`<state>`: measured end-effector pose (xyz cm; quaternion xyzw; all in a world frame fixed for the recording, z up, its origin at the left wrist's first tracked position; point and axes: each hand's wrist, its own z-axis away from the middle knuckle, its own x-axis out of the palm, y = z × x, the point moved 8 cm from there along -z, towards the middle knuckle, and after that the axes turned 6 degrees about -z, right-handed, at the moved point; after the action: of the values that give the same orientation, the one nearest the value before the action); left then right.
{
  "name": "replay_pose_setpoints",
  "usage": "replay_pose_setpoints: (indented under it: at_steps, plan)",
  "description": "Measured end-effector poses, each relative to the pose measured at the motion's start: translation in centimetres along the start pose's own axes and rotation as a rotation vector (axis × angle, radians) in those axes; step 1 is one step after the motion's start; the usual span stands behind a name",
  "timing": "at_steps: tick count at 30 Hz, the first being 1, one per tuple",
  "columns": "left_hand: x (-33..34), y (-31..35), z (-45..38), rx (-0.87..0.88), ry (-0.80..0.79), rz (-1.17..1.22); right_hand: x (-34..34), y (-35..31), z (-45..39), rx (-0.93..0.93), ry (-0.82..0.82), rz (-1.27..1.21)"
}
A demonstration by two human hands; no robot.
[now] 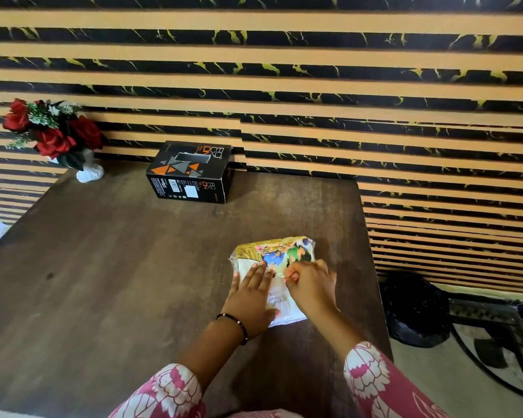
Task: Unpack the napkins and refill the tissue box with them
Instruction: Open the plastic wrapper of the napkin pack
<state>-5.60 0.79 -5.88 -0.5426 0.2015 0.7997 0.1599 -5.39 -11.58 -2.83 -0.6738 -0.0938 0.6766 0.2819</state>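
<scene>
Both hands working sealed pack [274, 254] on tabletop [118, 267]: left hand [251, 292] pressing flat, right hand [310, 283] grip pinching wrapper. Box [191, 173] waiting, refill not begun.

Glossy plastic napkin pack [274, 257], printed matt cardboard tissue box [191, 173], dark wood-grain table [118, 267], white glazed vase [90, 173]

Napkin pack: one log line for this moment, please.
left hand flat on napkin pack | right hand pinching its wrapper | tissue box apart, far side of table
</scene>
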Motion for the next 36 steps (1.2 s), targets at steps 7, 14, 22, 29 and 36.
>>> replay_pose_setpoints:
  at_steps: [7, 14, 22, 29, 36]
  plan:
    - [0.3, -0.1, -0.1, -0.001, -0.006, -0.003, 0.0, -0.4, 0.5, -0.082, 0.036, 0.01]
    - [0.3, -0.1, -0.1, -0.006, -0.001, 0.0, 0.1, -0.5, -0.3, -0.034, -0.011, 0.029]
    - [0.5, -0.2, -0.2, 0.008, 0.002, 0.007, -0.1, 0.7, -1.0, 0.059, -0.067, -0.132]
    - [0.6, -0.3, 0.0, 0.01, 0.003, 0.011, 0.3, -0.7, -0.6, -0.011, -0.053, -0.054]
    - [0.5, -0.3, 0.0, 0.013, 0.0, 0.013, 0.4, -0.1, -0.7, 0.055, -0.093, -0.027]
